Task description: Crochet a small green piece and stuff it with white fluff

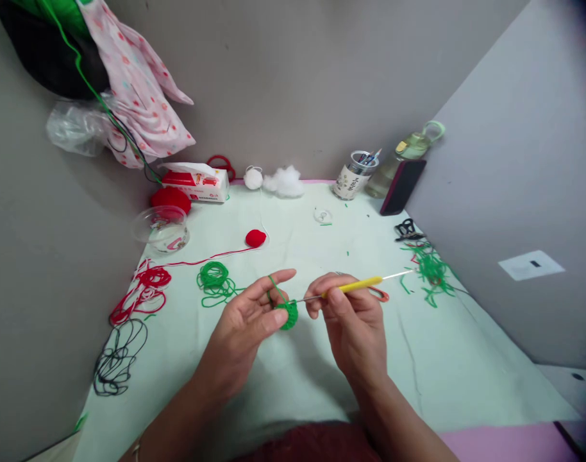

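Between the thumb and fingers of my left hand [247,321] is a small round green crochet piece [288,317]. Green yarn [276,287] loops over the raised index finger and runs down to the piece. My right hand [353,321] grips a crochet hook [353,286] by its yellow handle. The hook's thin metal shaft points left, and its tip meets the top edge of the green piece. An orange stitch marker [380,294] shows beside the right fingers; whether they hold it I cannot tell. Left of my hands lies a loose coil of green yarn [213,276].
Red yarn [153,278] and dark cord [117,359] lie at the left, near a clear plastic tub [170,237]. A red ball [255,239], white stuffing [284,182], a pen tin [353,176], a bottle [389,168] and a phone [402,187] stand farther back. Green scraps [432,268] lie right.
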Demonstrator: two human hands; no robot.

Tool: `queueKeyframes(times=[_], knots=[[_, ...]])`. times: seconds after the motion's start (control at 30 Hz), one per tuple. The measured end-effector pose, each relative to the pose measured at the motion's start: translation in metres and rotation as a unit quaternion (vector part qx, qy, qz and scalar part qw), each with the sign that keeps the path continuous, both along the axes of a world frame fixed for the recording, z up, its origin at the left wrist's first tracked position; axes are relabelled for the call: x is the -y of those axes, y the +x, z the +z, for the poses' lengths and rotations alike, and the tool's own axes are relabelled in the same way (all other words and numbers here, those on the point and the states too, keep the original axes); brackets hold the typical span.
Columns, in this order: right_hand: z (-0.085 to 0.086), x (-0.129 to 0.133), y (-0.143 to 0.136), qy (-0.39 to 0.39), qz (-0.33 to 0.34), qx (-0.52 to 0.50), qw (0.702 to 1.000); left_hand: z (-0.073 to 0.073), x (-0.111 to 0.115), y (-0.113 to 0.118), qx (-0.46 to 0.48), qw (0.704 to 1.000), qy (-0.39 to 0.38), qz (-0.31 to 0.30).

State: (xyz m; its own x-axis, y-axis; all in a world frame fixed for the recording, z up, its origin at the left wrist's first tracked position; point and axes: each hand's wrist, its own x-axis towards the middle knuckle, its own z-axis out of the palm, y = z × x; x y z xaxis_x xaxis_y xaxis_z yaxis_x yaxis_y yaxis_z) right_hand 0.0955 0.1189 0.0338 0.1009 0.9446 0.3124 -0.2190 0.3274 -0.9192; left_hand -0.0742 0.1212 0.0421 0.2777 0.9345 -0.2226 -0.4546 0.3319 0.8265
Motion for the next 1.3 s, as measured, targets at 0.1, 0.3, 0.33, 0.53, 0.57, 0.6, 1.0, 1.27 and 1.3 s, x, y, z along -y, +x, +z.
queueKeyframes(times=[0.1,0.3,0.33,0.53,0.57,0.6,1.0,1.27,1.3], knots=[[0.000,0.002,0.002,0.012,-0.027,0.034,0.999,0.000,-0.002,-0.004,-0.051,0.998,0.033,0.023],[-0.004,0.001,-0.001,0.004,0.027,0.025,0.999,-0.001,-0.002,0.002,-0.039,0.999,0.032,-0.020],[-0.004,-0.001,-0.003,0.010,0.021,0.035,0.999,-0.002,-0.001,0.004,-0.025,0.999,0.024,-0.026],[-0.005,0.003,-0.008,0.085,-0.056,0.153,0.983,-0.003,0.004,0.014,0.004,1.000,-0.002,0.013],[-0.005,0.005,-0.008,0.111,-0.076,0.195,0.972,-0.003,0.004,0.015,0.010,1.000,-0.009,0.021],[-0.006,0.006,-0.009,0.137,-0.093,0.234,0.958,-0.003,0.004,0.016,0.022,0.999,-0.021,0.027],[-0.005,0.000,-0.004,-0.013,0.002,-0.008,1.000,-0.009,-0.003,0.013,0.071,0.997,-0.035,-0.018],[-0.011,0.001,-0.007,-0.018,0.036,0.035,0.999,-0.014,-0.001,0.010,-0.035,0.999,0.033,-0.004],[-0.011,0.001,-0.008,0.007,0.025,0.063,0.998,-0.014,-0.001,0.011,-0.029,0.999,0.024,0.006]])
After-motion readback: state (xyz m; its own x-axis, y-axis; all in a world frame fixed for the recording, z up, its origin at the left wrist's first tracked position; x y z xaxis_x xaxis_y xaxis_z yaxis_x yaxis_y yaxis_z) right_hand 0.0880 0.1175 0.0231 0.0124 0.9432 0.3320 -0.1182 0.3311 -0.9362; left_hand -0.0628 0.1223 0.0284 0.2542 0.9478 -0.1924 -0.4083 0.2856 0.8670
